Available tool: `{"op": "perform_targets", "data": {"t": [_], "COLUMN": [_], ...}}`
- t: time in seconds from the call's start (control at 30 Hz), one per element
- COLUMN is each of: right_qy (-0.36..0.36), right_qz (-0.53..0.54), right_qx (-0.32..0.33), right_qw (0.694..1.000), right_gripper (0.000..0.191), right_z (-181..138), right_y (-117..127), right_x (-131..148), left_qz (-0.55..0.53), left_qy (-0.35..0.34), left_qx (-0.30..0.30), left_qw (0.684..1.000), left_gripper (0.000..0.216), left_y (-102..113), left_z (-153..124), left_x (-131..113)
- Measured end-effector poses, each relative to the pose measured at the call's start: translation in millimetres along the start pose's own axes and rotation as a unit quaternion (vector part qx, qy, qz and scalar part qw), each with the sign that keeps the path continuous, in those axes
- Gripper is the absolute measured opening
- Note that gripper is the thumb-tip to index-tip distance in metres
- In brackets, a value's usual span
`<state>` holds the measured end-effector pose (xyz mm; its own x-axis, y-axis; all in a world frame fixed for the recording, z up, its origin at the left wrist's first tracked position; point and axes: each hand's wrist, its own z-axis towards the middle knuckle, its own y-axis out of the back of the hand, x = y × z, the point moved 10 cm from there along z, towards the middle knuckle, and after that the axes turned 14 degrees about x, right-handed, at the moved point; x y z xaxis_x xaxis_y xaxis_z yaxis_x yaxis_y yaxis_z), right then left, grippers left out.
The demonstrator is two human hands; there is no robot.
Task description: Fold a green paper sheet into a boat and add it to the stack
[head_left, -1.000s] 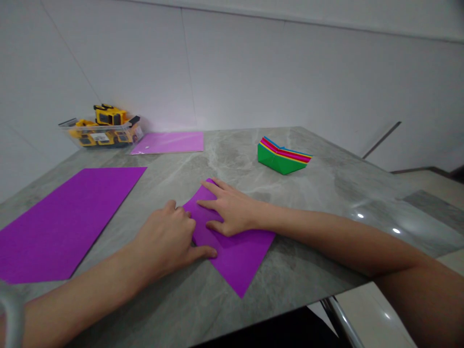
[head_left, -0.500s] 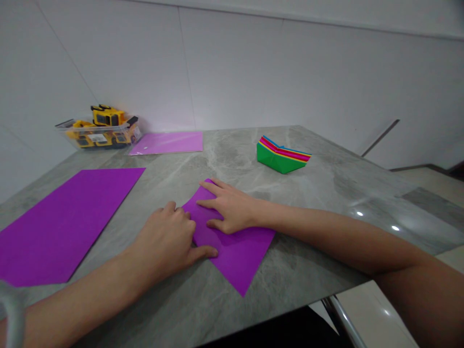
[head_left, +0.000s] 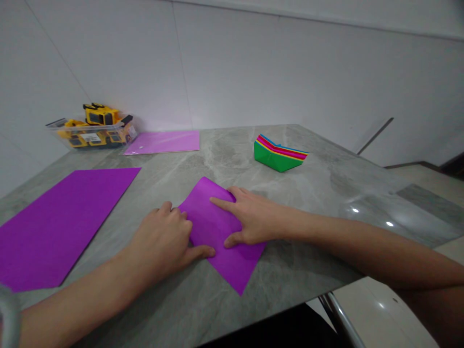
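Note:
A folded purple paper [head_left: 213, 227] lies near the front of the grey marble table [head_left: 308, 193]. My left hand [head_left: 165, 239] rests on its left edge with the fingers curled and the thumb stretched along the lower fold. My right hand [head_left: 253, 220] lies flat on the paper's right part, index finger pointing left across it, thumb at the lower edge. Both hands press the paper down; neither lifts it.
A large purple sheet [head_left: 61, 220] lies at the left. A lighter purple sheet [head_left: 163, 141] sits at the back. A clear box of yellow toy vehicles [head_left: 92, 130] stands by the wall. A stack of coloured folded paper boats [head_left: 279, 154] sits at the back right. The table edge runs close in front.
My right hand has slid to the right and toward me across the folded paper, uncovering its far corner. My left hand has stayed in place.

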<state>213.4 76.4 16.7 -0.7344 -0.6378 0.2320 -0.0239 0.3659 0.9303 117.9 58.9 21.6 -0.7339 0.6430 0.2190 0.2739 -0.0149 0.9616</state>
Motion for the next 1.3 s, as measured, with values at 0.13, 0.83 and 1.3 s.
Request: {"op": "perform_targets", "data": {"t": [0.13,0.83,1.3], "right_qy": [0.007,0.006,-0.007], "right_qz": [0.008,0.007,0.022], "right_qx": [0.022,0.027,0.051], "right_qw": [1.0,1.0,0.998], "right_gripper": [0.1,0.103,0.107], "right_z": [8,8,8], "right_y": [-4,-2,-4], "right_x": [-2,2,3], "left_qz": [0.011,-0.014,-0.066], "left_qy": [0.005,0.003,0.038], "left_qx": [-0.008,0.069,0.088], "left_qw": [1.0,0.997,0.993], "left_gripper": [0.068,0.071,0.059], "left_y": [2,-9,-2], "left_z": [-1,-3,-8], "left_x": [1,3,2]}}
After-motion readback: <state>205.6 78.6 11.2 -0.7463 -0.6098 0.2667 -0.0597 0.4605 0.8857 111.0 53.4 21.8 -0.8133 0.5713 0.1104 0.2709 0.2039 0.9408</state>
